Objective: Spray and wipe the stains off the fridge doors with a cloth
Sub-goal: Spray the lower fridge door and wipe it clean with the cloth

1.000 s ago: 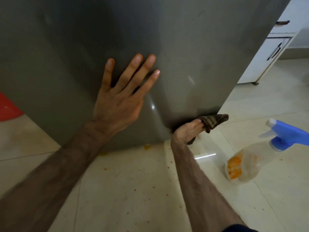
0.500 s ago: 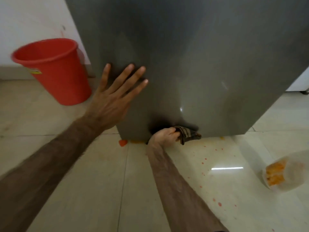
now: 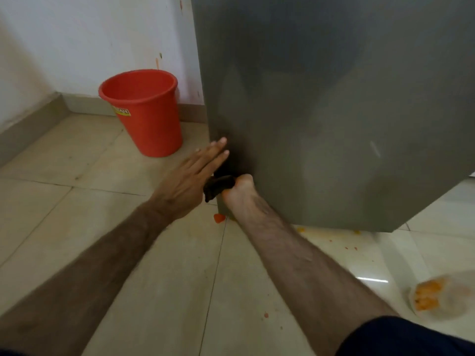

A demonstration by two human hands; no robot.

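The grey fridge door (image 3: 334, 111) fills the upper right of the head view. My right hand (image 3: 240, 194) is shut on a dark brown cloth (image 3: 218, 187) and presses it against the door's lower left corner. My left hand (image 3: 191, 179) is flat with its fingers together, its fingertips touching the door's left edge just above the cloth. The spray bottle (image 3: 442, 296) lies blurred on the floor at the lower right, only its clear body with an orange label showing.
A red plastic bucket (image 3: 146, 109) stands on the tiled floor left of the fridge, by the white wall. Orange splatters (image 3: 219, 218) dot the floor under the door's corner and along its bottom edge.
My right hand has slid the cloth leftward along the door's bottom edge to its left corner. My left hand has moved down from the door's face to its left edge. The view has swung left.
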